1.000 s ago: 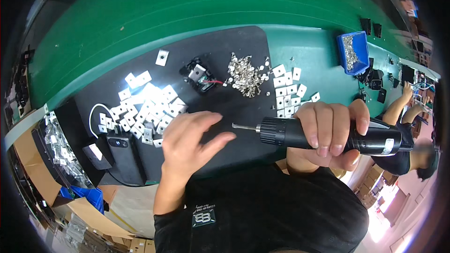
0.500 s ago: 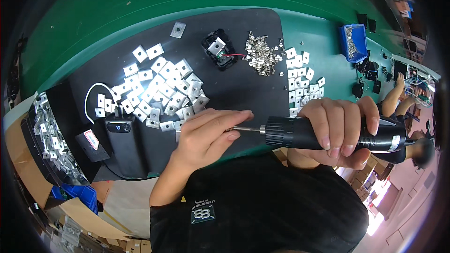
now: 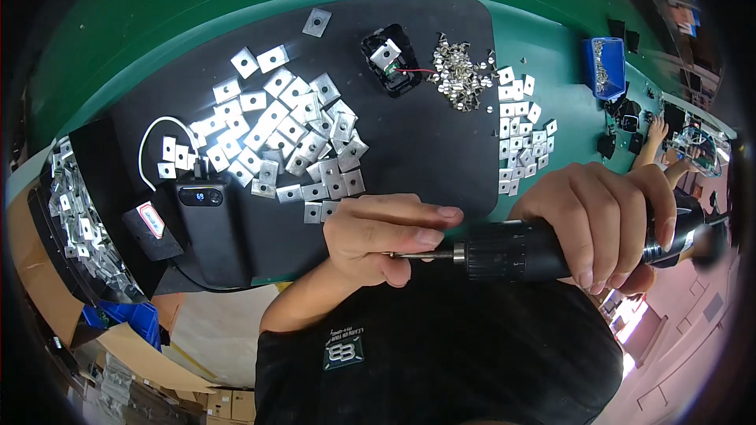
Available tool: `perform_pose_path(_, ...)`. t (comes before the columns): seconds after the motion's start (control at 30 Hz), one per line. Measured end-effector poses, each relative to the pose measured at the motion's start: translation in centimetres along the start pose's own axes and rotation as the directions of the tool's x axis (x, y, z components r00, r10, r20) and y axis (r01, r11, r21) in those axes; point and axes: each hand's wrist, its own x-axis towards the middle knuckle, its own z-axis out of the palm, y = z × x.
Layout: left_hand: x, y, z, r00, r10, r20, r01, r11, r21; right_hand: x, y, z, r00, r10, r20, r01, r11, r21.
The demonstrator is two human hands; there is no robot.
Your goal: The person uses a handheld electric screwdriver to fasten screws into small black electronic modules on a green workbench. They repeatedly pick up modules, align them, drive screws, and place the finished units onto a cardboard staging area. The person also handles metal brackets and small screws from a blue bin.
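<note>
Electric screwdriver [image 3: 543,250] clamped in right hand [image 3: 602,220], bit tip pinched by closed left hand [image 3: 382,236], above black mat [image 3: 425,149]

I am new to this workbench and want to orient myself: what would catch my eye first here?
First, the two hands close to the body: the right hand grips a black electric screwdriver, and the left hand pinches at its bit. Behind them, a wide scatter of small square metal plates covers the black mat. Farther back, a heap of small metal parts lies beside a small black device with wires.
</note>
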Motion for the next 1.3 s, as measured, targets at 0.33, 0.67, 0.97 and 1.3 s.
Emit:
perform_pose_path(0.33,2.5,1.5,-0.2,0.991,-0.081,0.107,0.031,0.915,0.402,0.4,-0.4,-0.5,0.999,-0.042,-0.022,0.042,0.999,-0.014)
perform_pose_path(0.67,8.0,1.6,-3.1,0.985,-0.145,-0.096,0.086,-0.079,0.993,2.1,-1.4,-2.9,0.998,-0.064,0.023,0.066,0.841,-0.538)
perform_pose_path(0.97,8.9,-0.1,-4.1,0.992,-0.126,-0.027,0.012,-0.12,0.993,3.6,1.9,-6.2,0.999,-0.036,-0.014,0.018,0.757,-0.653)
perform_pose_path(1.3,9.3,-0.3,-4.4,0.989,-0.146,-0.027,0.016,-0.082,0.997,3.2,3.0,-6.9,1.0,-0.021,-0.014,0.006,0.722,-0.691)
